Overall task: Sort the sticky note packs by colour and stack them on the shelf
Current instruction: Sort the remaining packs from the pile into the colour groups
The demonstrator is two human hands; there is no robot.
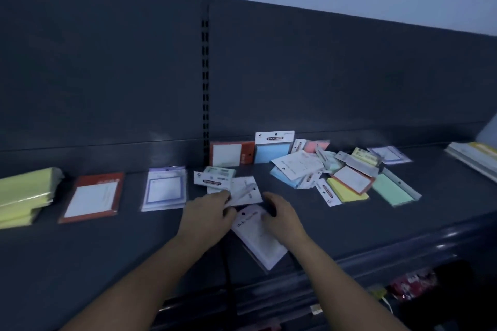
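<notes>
The only writing that reads is "STICKY NOTE", on the header card of a blue pack [273, 152] standing upright against the back panel [107, 75]; print on the other headers is too blurred to make out. Beside it a red pack [228, 153] leans on the same panel. At mid-shelf the left hand [208, 213] has its grip pinched on the corner of a second pack [243, 191], white side up, while the right hand [279, 213] has its grip curled over the top edge of a white pack [258, 236] lying tilted near the front lip of the shelf [107, 250]. Sorted piles lie flat to the left: a yellow stack [24, 193], a red-framed pack [92, 197] and a purple-framed stack [165, 188], each apart from the next. To the right sits a loose heap [304, 166] of mixed packs (blue, pink, white, overlapping), with a yellow pack [347, 192] and a green pack [392, 192] at its near edge. A slotted upright [205, 75] splits the panel.
</notes>
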